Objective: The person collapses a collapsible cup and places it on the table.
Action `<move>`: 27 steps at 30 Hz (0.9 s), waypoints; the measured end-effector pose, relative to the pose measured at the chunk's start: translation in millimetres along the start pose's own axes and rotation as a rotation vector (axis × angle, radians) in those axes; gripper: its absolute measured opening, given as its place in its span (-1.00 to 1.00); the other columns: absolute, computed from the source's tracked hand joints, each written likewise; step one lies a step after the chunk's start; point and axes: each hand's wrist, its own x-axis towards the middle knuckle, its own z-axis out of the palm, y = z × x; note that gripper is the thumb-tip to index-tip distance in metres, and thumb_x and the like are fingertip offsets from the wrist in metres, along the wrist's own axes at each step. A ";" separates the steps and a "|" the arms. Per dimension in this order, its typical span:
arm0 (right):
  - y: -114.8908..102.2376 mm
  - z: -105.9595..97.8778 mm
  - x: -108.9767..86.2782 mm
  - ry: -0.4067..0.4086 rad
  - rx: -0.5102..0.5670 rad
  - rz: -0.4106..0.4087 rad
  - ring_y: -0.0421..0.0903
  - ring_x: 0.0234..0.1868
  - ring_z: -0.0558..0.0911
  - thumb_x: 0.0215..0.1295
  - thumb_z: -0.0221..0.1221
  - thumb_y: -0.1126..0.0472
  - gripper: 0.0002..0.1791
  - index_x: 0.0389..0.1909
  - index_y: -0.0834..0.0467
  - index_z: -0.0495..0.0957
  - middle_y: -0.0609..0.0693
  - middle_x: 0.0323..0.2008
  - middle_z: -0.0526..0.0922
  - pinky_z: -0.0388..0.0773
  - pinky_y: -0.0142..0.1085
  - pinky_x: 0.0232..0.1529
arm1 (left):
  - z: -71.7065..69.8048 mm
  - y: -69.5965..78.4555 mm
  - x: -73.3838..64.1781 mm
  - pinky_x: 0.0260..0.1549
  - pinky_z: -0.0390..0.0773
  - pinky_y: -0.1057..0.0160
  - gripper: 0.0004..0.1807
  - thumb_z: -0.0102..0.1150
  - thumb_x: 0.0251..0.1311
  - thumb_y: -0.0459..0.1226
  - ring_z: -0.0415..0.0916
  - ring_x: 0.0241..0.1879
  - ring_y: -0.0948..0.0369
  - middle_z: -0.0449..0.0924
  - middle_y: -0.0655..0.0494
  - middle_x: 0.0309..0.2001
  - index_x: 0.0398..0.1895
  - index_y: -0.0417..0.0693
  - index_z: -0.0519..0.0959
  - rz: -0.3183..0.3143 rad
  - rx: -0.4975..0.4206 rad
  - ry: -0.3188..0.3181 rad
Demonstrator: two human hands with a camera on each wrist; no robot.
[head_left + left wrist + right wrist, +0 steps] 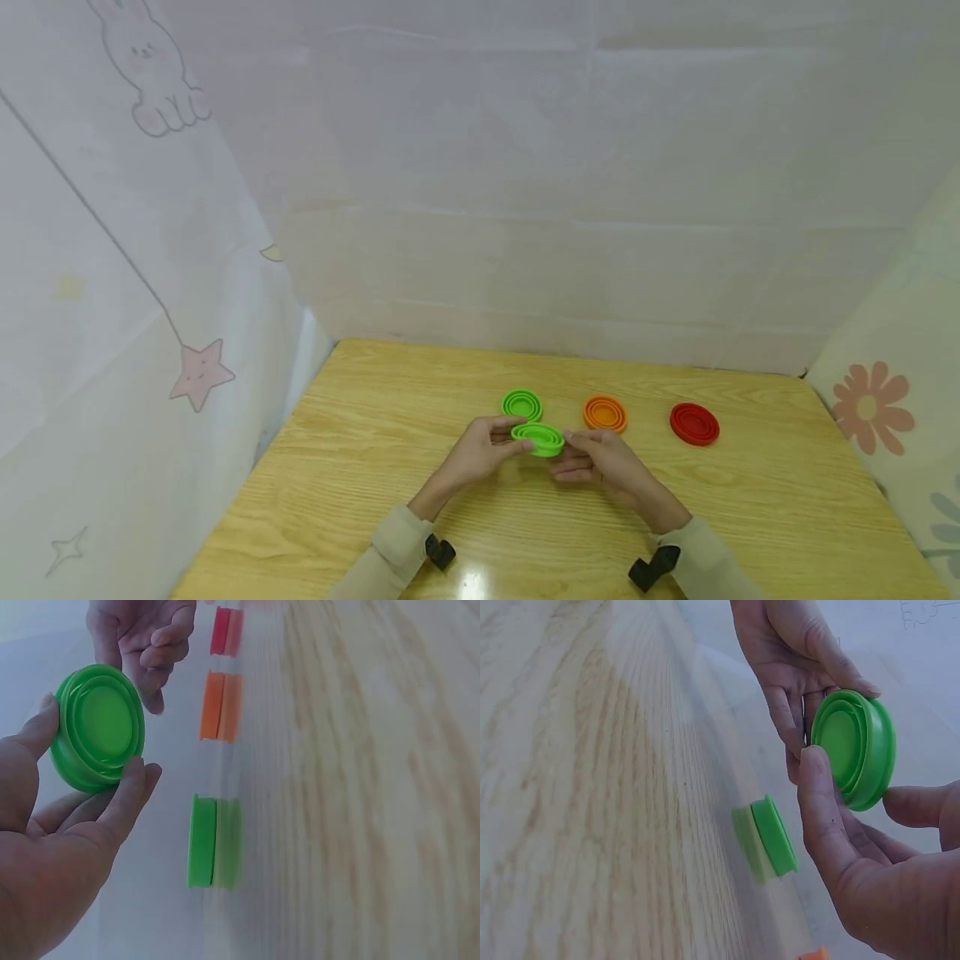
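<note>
A green collapsible cup (539, 439), folded flat into concentric rings, is held above the table. My left hand (482, 451) pinches its left side between thumb and fingers. From the right my right hand (606, 466) reaches to the cup, its thumb touching the rim; in the left wrist view its other fingers (166, 657) hang loosely curved beside the cup. Behind my hands lies a second green collapsed cup (522, 406). An orange collapsed cup (605, 413) sits right of it, with a red one (694, 424) further right.
The wooden table (330, 467) stands between pale cloth walls. At its far edge hangs the back cloth (585, 292); side cloths carry a star and flower prints. Both wrists wear black mounts (440, 552) over beige sleeves.
</note>
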 end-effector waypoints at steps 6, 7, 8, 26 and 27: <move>-1.6 0.7 0.4 -0.005 0.038 -0.002 -0.07 -0.12 0.85 0.68 0.02 0.18 -0.52 0.31 0.51 0.46 0.07 -0.16 0.84 0.81 -0.17 0.04 | -1.8 -0.3 -0.6 0.24 0.71 0.14 -0.24 0.40 0.37 -0.09 0.63 0.30 -0.05 0.63 -0.13 0.32 0.51 -0.26 0.39 0.018 -0.008 -0.021; -2.0 0.7 0.5 -0.004 0.041 -0.004 -0.07 -0.11 0.85 0.67 0.03 0.18 -0.52 0.32 0.51 0.45 0.06 -0.15 0.84 0.81 -0.17 0.05 | -2.1 -0.7 -0.6 0.25 0.70 0.13 -0.23 0.41 0.36 -0.11 0.61 0.32 -0.06 0.59 -0.12 0.36 0.52 -0.24 0.37 0.022 -0.011 -0.025; -2.2 0.7 0.6 -0.002 0.046 -0.006 -0.07 -0.10 0.84 0.67 0.03 0.19 -0.52 0.32 0.52 0.45 0.06 -0.13 0.84 0.80 -0.16 0.07 | -2.3 -1.2 -0.5 0.27 0.69 0.12 -0.23 0.42 0.35 -0.14 0.59 0.34 -0.08 0.56 -0.11 0.40 0.54 -0.23 0.35 0.025 -0.023 -0.035; 1.8 1.7 5.5 0.067 0.046 -0.048 -0.04 -0.03 0.82 0.59 0.15 0.25 -0.44 0.40 0.54 0.34 0.13 0.03 0.76 0.77 -0.07 0.14 | -14.1 -11.8 -0.4 0.15 0.76 0.04 -0.42 0.26 0.49 -0.19 0.73 0.13 0.00 0.66 -0.27 0.22 0.43 -0.34 0.44 -0.086 -0.181 -0.020; 3.4 2.2 6.5 0.075 0.040 -0.041 -0.04 -0.04 0.82 0.58 0.15 0.25 -0.45 0.40 0.54 0.34 0.13 0.03 0.75 0.77 -0.07 0.14 | -15.1 -12.5 -1.1 0.15 0.76 0.02 -0.46 0.23 0.51 -0.20 0.74 0.12 0.00 0.68 -0.28 0.20 0.40 -0.35 0.47 -0.094 -0.193 -0.018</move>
